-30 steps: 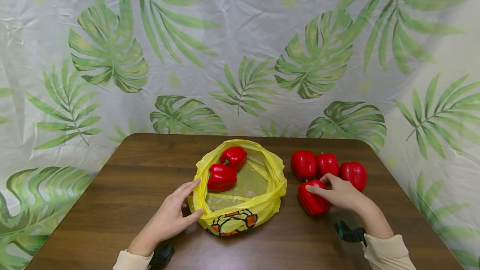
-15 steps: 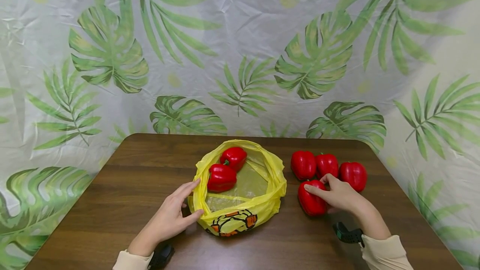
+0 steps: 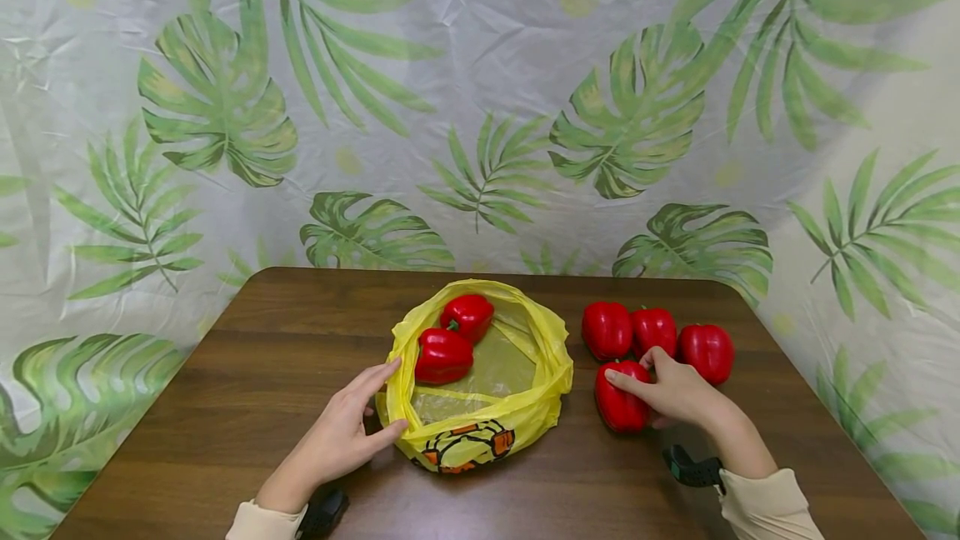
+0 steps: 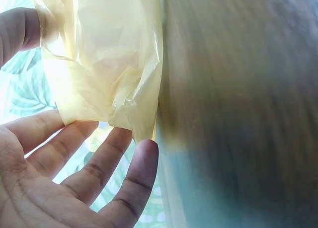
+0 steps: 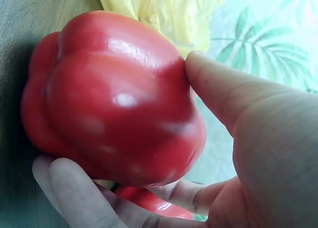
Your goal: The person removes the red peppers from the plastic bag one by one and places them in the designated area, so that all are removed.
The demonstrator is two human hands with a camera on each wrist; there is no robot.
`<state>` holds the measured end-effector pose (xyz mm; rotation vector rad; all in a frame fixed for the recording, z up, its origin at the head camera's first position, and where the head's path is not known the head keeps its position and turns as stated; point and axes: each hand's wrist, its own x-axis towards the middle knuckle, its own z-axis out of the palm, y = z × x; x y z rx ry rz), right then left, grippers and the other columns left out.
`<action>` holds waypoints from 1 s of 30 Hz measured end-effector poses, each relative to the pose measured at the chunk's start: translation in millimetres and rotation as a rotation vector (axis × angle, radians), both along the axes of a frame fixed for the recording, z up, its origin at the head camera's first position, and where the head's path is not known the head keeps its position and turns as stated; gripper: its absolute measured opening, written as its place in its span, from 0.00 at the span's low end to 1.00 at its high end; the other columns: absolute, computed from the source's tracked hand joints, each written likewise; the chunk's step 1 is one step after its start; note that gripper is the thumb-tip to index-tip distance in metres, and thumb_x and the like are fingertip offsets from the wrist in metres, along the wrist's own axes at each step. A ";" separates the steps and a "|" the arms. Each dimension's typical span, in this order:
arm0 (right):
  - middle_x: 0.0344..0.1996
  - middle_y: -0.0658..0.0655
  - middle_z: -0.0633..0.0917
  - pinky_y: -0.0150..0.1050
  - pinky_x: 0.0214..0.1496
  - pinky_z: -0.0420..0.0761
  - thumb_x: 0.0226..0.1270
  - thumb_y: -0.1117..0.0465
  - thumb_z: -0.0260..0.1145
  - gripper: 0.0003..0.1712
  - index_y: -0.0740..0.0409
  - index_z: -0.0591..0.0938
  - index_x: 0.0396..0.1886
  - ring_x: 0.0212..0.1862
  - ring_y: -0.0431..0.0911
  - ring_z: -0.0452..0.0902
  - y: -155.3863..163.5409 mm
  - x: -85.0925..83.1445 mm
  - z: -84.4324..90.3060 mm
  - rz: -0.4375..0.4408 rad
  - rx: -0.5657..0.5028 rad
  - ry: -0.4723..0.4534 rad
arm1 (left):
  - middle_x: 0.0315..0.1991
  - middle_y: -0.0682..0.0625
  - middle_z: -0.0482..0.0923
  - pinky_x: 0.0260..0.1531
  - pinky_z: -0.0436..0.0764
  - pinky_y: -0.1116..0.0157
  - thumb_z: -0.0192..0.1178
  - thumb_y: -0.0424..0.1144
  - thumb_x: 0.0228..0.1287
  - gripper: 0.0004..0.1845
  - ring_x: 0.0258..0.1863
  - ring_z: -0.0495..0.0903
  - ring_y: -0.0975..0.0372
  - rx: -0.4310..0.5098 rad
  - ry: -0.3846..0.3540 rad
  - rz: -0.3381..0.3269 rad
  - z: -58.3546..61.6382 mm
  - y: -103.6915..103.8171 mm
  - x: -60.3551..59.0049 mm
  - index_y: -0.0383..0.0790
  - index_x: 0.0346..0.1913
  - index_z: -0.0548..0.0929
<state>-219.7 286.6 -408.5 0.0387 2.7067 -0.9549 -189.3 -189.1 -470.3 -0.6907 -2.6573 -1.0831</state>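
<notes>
A yellow plastic bag (image 3: 553,365) stands with its mouth spread wide on the table, a cartoon print on its front. Two red bell peppers lie inside it, one pepper (image 3: 444,357) nearer and another pepper (image 3: 468,315) behind. My left hand (image 3: 337,436) rests its spread fingertips and thumb against the bag's left side; in the left wrist view those fingers (image 4: 140,173) reach along the thin film. To the right of the bag, my right hand (image 3: 686,390) grips a red bell pepper (image 5: 114,104) between thumb and fingers, low over the tabletop.
Behind the right hand sit three more red bell peppers, a left one (image 3: 607,330), a middle one (image 3: 654,330) and a right one (image 3: 707,352). The brown wooden table (image 3: 300,340) ends at a leaf-patterned cloth (image 3: 480,107) hanging at the back.
My right hand has shifted very slightly left, and the gripped pepper has turned a little more upright. The left hand and the bag have not moved.
</notes>
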 end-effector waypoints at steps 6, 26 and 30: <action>0.48 0.72 0.82 0.45 0.36 0.91 0.72 0.35 0.69 0.43 0.69 0.67 0.60 0.28 0.48 0.89 0.5 0.6 -0.2 0.005 -0.005 0.004 | 0.73 0.41 0.77 0.43 0.85 0.66 0.76 0.47 0.66 0.43 0.60 0.82 0.52 0.000 -0.005 0.001 -0.8 -0.4 0.2 0.41 0.80 0.72; 0.48 0.67 0.87 0.51 0.48 0.86 0.73 0.30 0.64 0.47 0.70 0.72 0.63 0.43 0.52 0.84 10.5 -6.1 28.8 0.113 0.208 0.089 | 0.73 0.42 0.77 0.43 0.85 0.66 0.77 0.47 0.65 0.43 0.61 0.82 0.51 -0.006 -0.010 0.006 0.7 0.3 0.4 0.41 0.80 0.72; 0.51 0.70 0.87 0.56 0.51 0.87 0.74 0.31 0.63 0.48 0.72 0.69 0.66 0.46 0.54 0.86 10.6 -9.6 41.0 0.133 0.227 0.116 | 0.73 0.41 0.77 0.43 0.86 0.66 0.76 0.47 0.65 0.43 0.61 0.82 0.51 -0.006 -0.017 0.004 1.6 0.5 0.4 0.40 0.80 0.72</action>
